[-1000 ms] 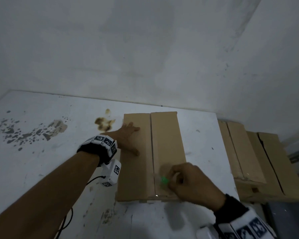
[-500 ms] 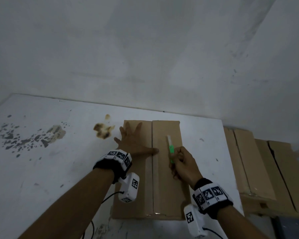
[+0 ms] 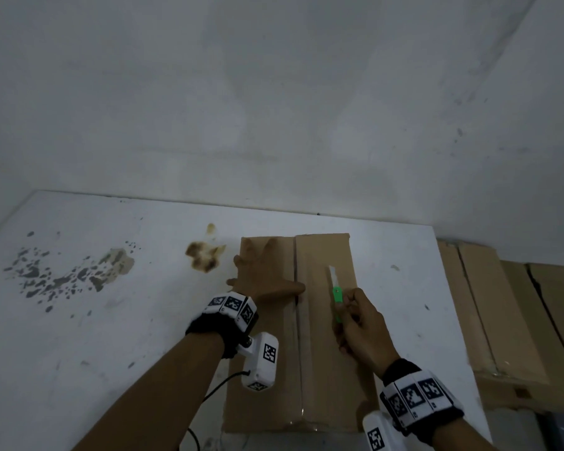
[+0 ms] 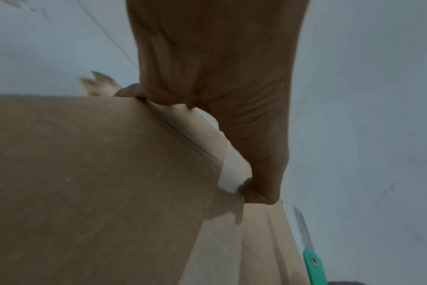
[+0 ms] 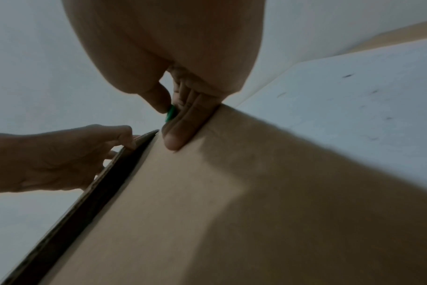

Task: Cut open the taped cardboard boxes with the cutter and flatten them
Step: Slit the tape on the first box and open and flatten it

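Note:
A long brown cardboard box (image 3: 323,362) lies on the white table (image 3: 111,320), its two top flaps meeting at a centre seam (image 3: 296,336). My left hand (image 3: 261,275) lies flat with spread fingers on the left flap (image 4: 85,173), thumb reaching the seam. The seam gapes dark in the right wrist view. My right hand (image 3: 360,327) grips a green cutter (image 3: 337,296) over the right flap (image 5: 232,192); its pale blade points away from me. The cutter's handle (image 4: 313,266) shows at the bottom of the left wrist view, and a green sliver (image 5: 170,113) shows between thumb and fingers.
More cardboard boxes (image 3: 501,320) are stacked off the table's right edge, lower down. Brown and grey stains (image 3: 204,257) mark the tabletop left of the box. A pale wall (image 3: 274,109) rises right behind the table. A cable trails from my left wrist.
My right hand has come from the box's near end up to the middle of the right flap, the cutter's blade now showing. My left hand has flattened, thumb out to the seam.

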{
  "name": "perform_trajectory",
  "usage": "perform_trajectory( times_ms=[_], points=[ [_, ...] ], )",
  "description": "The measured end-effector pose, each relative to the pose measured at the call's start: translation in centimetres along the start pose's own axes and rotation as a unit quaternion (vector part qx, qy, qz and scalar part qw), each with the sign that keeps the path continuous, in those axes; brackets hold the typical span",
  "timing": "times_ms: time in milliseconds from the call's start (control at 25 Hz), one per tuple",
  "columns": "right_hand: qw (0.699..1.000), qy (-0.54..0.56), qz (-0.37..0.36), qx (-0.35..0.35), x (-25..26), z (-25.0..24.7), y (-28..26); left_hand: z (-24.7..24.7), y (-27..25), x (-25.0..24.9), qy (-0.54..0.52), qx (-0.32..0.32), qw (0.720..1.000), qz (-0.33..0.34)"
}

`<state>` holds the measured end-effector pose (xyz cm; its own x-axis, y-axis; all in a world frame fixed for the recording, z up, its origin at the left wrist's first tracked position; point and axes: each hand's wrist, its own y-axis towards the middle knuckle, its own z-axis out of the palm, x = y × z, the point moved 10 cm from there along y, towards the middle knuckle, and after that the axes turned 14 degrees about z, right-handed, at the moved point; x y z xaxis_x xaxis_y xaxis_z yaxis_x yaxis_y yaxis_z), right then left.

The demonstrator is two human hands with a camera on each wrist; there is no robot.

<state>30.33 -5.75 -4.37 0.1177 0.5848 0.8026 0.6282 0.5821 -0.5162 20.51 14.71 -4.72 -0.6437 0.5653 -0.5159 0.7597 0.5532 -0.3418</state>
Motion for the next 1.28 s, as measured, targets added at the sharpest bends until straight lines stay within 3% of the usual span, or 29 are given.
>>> perform_trajectory(
  times_ms=[280,480,600,760,960,1120,1280],
  points=[
    [1.0,0.019,0.013,-0.015,-1.3,1.3,-1.8,0.4,0.0,0.2,0.003,0.034,0.999,0.038],
    [0.993,0.053,0.083,0.072,-0.9,3.4,-2.2,0.9,0.5,0.0,0.082,0.071,0.99,0.089],
    [0.997,0.029,0.05,0.058,2.5,1.7,0.2,0.3,0.4,0.2,0.088,0.097,0.984,0.117],
    [0.998,-0.044,0.037,0.022,5.9,-1.1,5.7,-0.7,0.5,0.0,0.096,0.073,0.983,0.138],
    [0.982,-0.165,0.041,0.085,7.7,-0.2,10.4,-1.0,1.6,-0.4,0.125,0.111,0.98,0.108],
    [0.98,-0.16,0.057,0.105,8.9,0.6,12.3,-0.5,2.5,-0.4,0.16,0.165,0.968,0.101],
    [0.973,-0.181,0.084,0.111,9.0,0.9,13.7,-0.3,3.0,-0.8,0.131,0.143,0.976,0.099]
  ],
)
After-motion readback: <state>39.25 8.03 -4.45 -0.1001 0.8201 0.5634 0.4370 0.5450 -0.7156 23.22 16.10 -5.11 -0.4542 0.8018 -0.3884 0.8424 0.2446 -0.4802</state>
